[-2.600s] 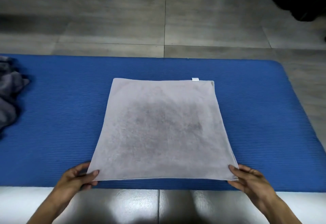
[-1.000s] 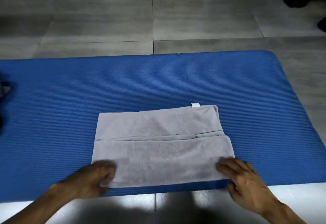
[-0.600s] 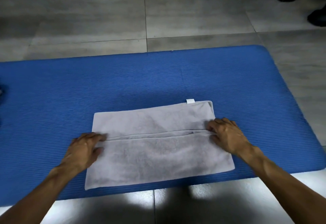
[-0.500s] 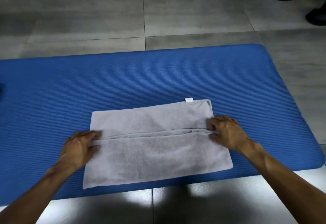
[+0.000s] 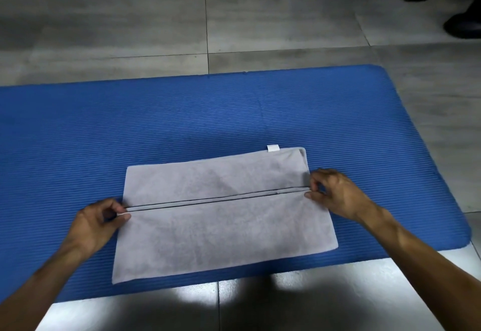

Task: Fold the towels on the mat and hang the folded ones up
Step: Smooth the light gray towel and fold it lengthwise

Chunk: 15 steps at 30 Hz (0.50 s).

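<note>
Left hand [image 5: 97,222] and right hand [image 5: 335,192] each pinched opposite ends of grey towel's [image 5: 223,213] folded edge, towel stretched between them on mat [image 5: 104,135].

towel [image 5: 223,216] on mat [image 5: 130,135], tag [image 5: 272,147] at far edge

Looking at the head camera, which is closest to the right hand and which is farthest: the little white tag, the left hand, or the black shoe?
From the right hand:
1. White tag, just up and to its left, on the towel's far edge.
2. Left hand, across the towel, pinching the opposite end of the folded edge.
3. Black shoe, far off on the floor, top right corner.
</note>
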Tool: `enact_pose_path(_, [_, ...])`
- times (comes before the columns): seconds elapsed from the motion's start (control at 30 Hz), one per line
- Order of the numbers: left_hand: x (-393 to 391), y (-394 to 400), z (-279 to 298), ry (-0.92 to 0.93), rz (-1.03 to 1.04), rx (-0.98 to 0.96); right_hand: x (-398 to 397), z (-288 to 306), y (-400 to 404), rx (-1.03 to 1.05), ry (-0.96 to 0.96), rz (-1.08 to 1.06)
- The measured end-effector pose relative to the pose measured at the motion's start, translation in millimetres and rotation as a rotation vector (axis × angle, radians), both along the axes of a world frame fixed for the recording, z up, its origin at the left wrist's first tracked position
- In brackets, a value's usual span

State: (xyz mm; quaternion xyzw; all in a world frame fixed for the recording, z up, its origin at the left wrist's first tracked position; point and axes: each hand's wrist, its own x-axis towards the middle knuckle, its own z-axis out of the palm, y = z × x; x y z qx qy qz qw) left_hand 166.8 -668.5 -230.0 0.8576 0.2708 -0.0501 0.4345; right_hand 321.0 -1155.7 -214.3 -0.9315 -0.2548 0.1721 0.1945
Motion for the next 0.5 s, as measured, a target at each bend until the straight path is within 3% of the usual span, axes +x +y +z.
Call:
enact_pose_path(0.17, [1.8, 1.9, -0.4, 0.045, 0.068, 0.004, -2.2, -9.1, 10.5, -0.011, 0.094, -0.031])
enact_pose_path(0.27, [-1.1, 5.4, 7.9, 0.112, 0.006, -0.051, 1.4, -4.7, 5.9, -0.061, 0.172, -0.01])
enact_pose_path(0.43, [-4.9, 23.2, 33.2, 0.269, -0.011, -0.237, 19.7, 35.4, -5.5, 0.054, 0.645, -0.084])
enact_pose_path(0.5, [0.5, 33.6, 37.7, 0.313, -0.005, -0.285, 32.7, 53.8, -1.8, 0.137, 0.739, -0.11])
